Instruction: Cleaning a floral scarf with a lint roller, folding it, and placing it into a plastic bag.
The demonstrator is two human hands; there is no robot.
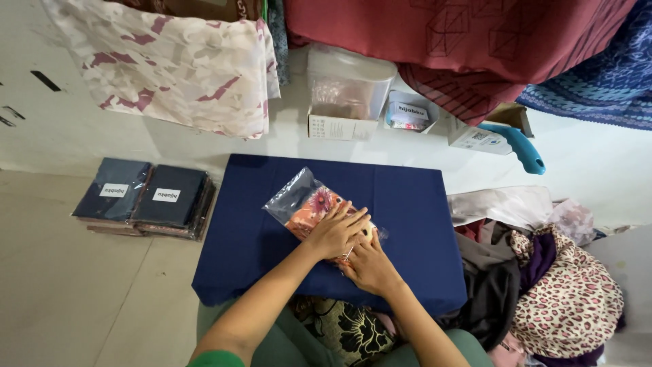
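A clear plastic bag holding folded orange floral cloth [309, 206] lies near the middle of a low table covered in dark blue fabric [407, 204]. The left hand [336, 230] presses flat on the bag, fingers spread toward two o'clock; the right hand [370, 266] rests at its five o'clock edge, fingers curled on the bag's corner, though whether they pinch it I cannot tell. At nine o'clock, two stacks of dark blue packets with white labels [146, 198] sit on the floor. At twelve o'clock stands a clear lidded plastic box [348, 81]. At four o'clock lies a heap of leopard-print and dark cloths [550, 285].
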